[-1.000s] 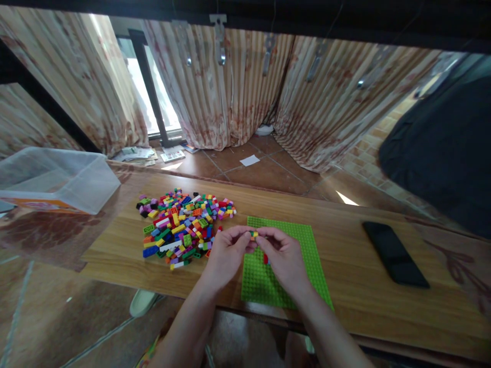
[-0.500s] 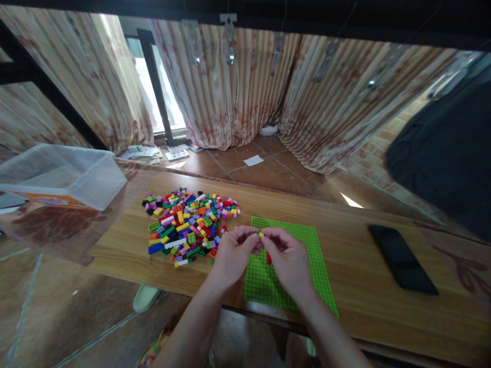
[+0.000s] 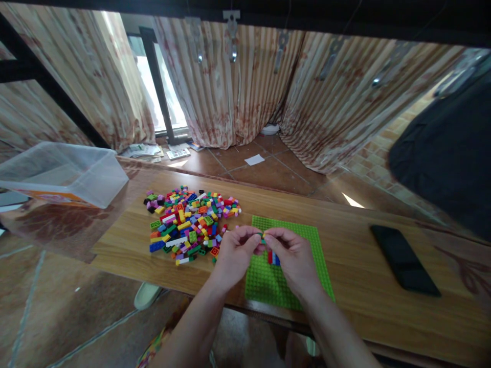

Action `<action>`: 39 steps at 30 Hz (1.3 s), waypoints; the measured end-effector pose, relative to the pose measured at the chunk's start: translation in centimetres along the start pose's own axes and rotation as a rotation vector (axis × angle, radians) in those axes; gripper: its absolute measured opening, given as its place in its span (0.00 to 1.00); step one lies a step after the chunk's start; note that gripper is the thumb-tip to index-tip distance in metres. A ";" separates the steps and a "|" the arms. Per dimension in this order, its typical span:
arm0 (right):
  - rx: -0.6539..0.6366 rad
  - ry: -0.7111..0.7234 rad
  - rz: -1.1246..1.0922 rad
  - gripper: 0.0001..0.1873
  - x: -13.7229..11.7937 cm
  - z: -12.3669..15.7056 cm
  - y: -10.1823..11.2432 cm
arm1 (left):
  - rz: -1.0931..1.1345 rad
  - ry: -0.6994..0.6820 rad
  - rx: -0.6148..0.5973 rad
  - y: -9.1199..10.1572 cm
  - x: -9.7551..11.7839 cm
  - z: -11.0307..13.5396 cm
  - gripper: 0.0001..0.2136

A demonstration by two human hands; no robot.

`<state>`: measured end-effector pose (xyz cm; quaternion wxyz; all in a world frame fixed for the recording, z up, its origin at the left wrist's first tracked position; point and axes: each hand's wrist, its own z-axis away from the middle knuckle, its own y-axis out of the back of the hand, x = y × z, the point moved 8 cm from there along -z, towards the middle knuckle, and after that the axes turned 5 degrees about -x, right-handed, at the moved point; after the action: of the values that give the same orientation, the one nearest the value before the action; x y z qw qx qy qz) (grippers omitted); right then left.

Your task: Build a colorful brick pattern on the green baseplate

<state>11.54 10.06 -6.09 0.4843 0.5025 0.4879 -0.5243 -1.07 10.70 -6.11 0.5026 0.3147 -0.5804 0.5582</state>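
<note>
My left hand [image 3: 238, 253] and my right hand [image 3: 293, 255] meet over the green baseplate [image 3: 264, 286], their fingertips closed in a pinch. Between them are small toy bricks [image 3: 263, 236], green and yellow, mostly covered by the fingers; I cannot tell whether they are joined. Just under my right hand, a group of red, white and blue bricks [image 3: 273, 258] shows on the baseplate, partly hidden by that hand. Left of my left hand lies a spread pile of loose coloured bricks [image 3: 187, 225].
A black phone [image 3: 404, 260] lies at the right of the wooden table [image 3: 356, 286]. At the left stands a clear plastic bin [image 3: 88, 176] with an orange label. Striped curtains [image 3: 245, 92] hang beyond the table. A light slipper [image 3: 146, 295] is on the floor.
My hands stay together, pinching the small bricks, with a slight shift of the fingers. My right hand has moved a little, so more of the red, white and blue bricks shows.
</note>
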 end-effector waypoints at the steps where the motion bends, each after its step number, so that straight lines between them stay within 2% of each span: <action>1: 0.005 -0.022 -0.041 0.10 0.1 0.0 0.1 | 0.025 0.010 -0.003 0.0 -0.1 0.0 0.07; 6: 0.024 -0.122 -0.240 0.14 0.0 -0.3 2.1 | 0.080 0.017 0.090 1.3 -0.3 -0.3 0.09; 10: 0.048 -0.138 -0.265 0.15 -0.7 -0.6 4.8 | 0.075 0.034 0.139 2.3 -0.6 -0.4 0.09; 16: 0.002 -0.232 -0.108 0.17 -0.1 -0.3 6.3 | 0.056 0.032 0.145 2.2 -0.4 -0.4 0.10; 20: -0.047 -0.224 0.165 0.16 0.7 -0.2 7.0 | 0.050 0.039 0.133 1.9 -0.5 -0.4 0.10; 25: -0.193 -0.054 0.577 0.13 0.7 -0.1 6.5 | 0.014 0.050 0.130 1.7 -0.6 -0.6 0.10; 28: -0.234 0.019 0.710 0.12 0.1 0.3 6.1 | -0.012 0.057 0.127 1.6 -0.7 -0.7 0.09; 34: -0.278 0.054 0.718 0.13 -0.5 0.6 5.4 | -0.043 0.054 0.122 1.6 -0.7 -0.8 0.09; 39: -0.251 -0.036 0.609 0.13 0.3 0.8 5.3 | -0.053 0.045 0.116 1.5 -0.7 -0.8 0.09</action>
<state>16.77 8.98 -6.51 0.6855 0.5525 0.3672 -0.2999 -2.10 11.62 -7.34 0.5112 0.3458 -0.5270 0.5842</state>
